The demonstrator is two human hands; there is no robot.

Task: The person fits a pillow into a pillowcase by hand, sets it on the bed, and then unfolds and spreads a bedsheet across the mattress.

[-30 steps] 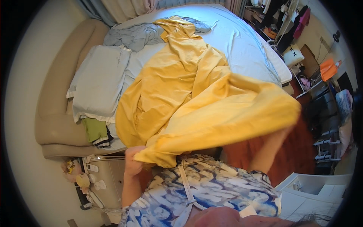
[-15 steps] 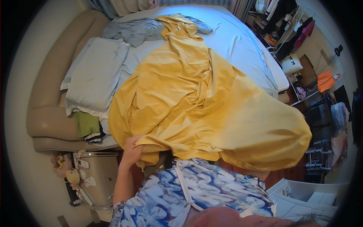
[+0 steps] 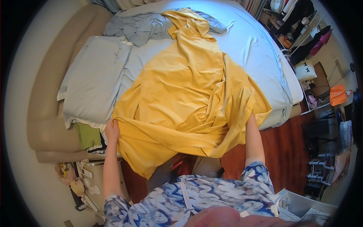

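Note:
A large yellow sheet-like cloth [image 3: 181, 83] lies in folds over the bed, its narrow far end bunched and its near edge hanging down in front of my body. At the left, my left hand [image 3: 112, 130] is closed on the cloth's edge, with a fold pulled from it toward the right. My right forearm [image 3: 255, 140] reaches up under the cloth's right side, so my right hand is covered and its fingers do not show. The hanging folds droop between my two arms.
On the pale-blue bed [image 3: 261, 72] lie a grey crumpled cloth [image 3: 141, 28] and a pale pillow [image 3: 96, 75]. A tan headboard [image 3: 49, 90] runs along the left, above a bedside cabinet [image 3: 109, 178]. Clothes racks and a chair [image 3: 319, 126] stand at the right, beyond the red-brown floor [image 3: 285, 155].
The cloth's right part has swung down and inward from far right, baring the floor there. My right forearm has come into sight. My left hand has moved left and up with the edge.

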